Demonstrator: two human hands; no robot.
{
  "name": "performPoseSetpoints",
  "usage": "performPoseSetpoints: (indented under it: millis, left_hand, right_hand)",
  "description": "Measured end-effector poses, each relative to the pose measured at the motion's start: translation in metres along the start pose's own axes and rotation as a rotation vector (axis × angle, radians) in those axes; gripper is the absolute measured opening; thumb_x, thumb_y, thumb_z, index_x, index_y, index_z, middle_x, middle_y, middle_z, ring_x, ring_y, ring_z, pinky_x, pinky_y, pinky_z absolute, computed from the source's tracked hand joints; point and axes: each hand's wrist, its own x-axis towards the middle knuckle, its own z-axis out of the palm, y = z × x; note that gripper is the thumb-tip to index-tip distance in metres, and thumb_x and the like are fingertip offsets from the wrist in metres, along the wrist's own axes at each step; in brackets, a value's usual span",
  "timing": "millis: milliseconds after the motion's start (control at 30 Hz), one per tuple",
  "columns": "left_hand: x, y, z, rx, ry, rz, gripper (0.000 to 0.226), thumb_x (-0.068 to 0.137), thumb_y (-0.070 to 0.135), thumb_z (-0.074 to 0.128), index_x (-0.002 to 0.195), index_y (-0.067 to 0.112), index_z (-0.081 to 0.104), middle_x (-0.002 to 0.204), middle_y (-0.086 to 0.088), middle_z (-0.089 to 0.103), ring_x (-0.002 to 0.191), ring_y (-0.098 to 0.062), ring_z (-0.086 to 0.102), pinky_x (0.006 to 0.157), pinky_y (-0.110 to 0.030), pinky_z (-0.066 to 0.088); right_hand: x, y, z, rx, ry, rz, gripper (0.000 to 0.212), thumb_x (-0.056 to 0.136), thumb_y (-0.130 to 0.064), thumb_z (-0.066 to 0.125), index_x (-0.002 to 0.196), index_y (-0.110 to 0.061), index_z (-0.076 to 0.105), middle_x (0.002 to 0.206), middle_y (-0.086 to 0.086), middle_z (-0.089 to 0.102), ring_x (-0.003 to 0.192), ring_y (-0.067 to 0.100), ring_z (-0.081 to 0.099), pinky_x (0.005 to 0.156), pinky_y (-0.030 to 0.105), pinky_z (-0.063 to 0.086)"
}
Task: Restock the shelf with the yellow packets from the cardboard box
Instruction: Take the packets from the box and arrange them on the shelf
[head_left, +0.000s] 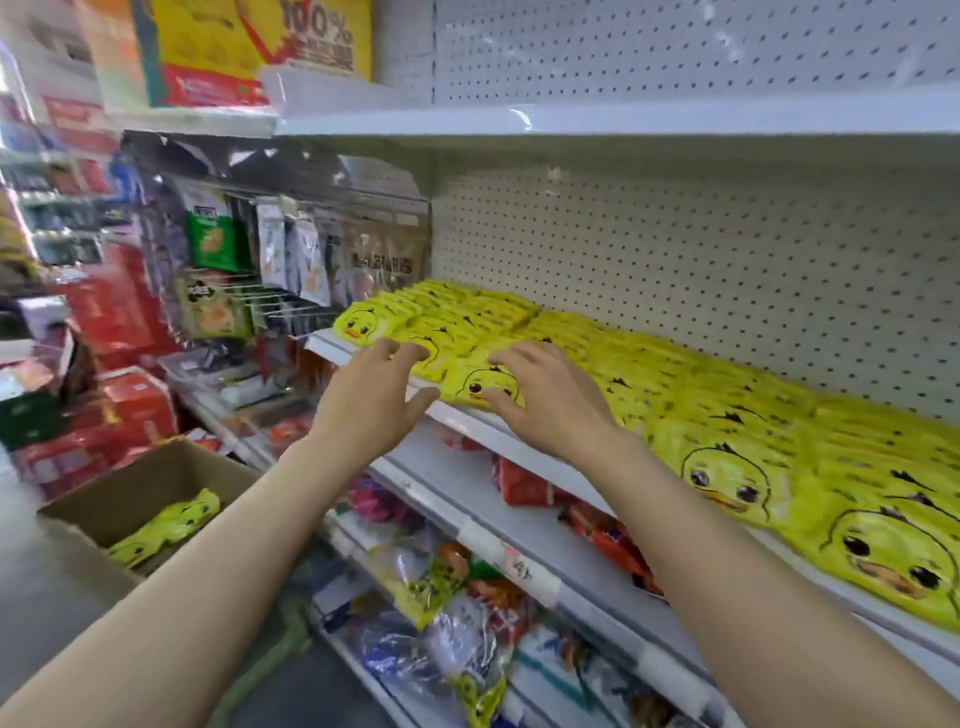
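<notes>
Both hands: my left hand and right hand are up at the front lip of the shelf, fingers spread and relaxed, gripping nothing.
Left hand: its fingertips hover at the shelf edge, beside the nearest yellow packets; I cannot tell if they touch.
Right hand: it rests on a duck-faced packet that hangs slightly over the front edge.
Task's thing: the yellow packets lie in overlapping rows along the whole shelf, from the far left end to the near right; more sit in the cardboard box low on the left.
Step in hand: I judge I am settling and squaring the rows at the left end, with most of the restocking done.
Next move: probably nudge the overhanging packet back from the lip, then drop a hand left and down to the box for another bundle.
Edges: the lip is narrow, and slick packets stacked over it could slide off onto the lower shelves.
Open room: bare pegboard stands above the rows, so there is height to stack; the path down to the box looks open.
</notes>
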Motion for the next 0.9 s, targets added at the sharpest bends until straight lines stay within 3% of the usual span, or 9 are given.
performPoseSetpoints:
  millis: [300,400,600,900]
  left_hand:
    - [-0.029,-0.136,-0.024,0.152,-0.032,-0.224,0.049,0.089,0.044,0.061,0.13,0.019,0.053,0.126,-0.009,0.055,0.115,-0.034,0.052,0.09,-0.047,0.049]
    - [-0.027,-0.177,-0.023,0.217,-0.036,-0.3,0.049,0.09,0.047,0.058,0.132,0.022,0.051,0.131,-0.006,0.053,0.119,-0.03,0.051,0.092,-0.044,0.05]
    - [-0.01,-0.253,-0.02,0.356,-0.035,-0.446,0.048,0.09,0.043,0.06,0.133,0.025,0.048,0.129,-0.005,0.053,0.116,-0.03,0.051,0.089,-0.044,0.05]
    - [0.0,-0.367,-0.014,0.433,-0.087,-0.582,0.048,0.09,0.045,0.061,0.132,0.025,0.049,0.131,-0.005,0.054,0.117,-0.028,0.052,0.091,-0.04,0.049]
  right_hand:
    - [0.094,-0.105,0.096,0.13,-0.132,-0.17,0.043,0.094,-0.048,0.048,0.127,-0.023,0.058,0.135,-0.004,0.055,0.13,0.023,0.044,0.102,0.041,0.042]
    - [0.132,-0.134,0.128,0.181,-0.168,-0.239,0.052,0.092,-0.053,0.045,0.134,-0.024,0.055,0.136,-0.004,0.054,0.131,0.024,0.044,0.106,0.043,0.04]
    - [0.213,-0.185,0.176,0.22,-0.186,-0.407,0.047,0.098,-0.046,0.049,0.14,-0.025,0.048,0.147,-0.002,0.045,0.136,0.02,0.037,0.108,0.035,0.035]
    - [0.297,-0.268,0.249,0.288,-0.203,-0.527,0.046,0.098,-0.048,0.048,0.139,-0.028,0.049,0.144,-0.002,0.049,0.133,0.02,0.039,0.101,0.039,0.044]
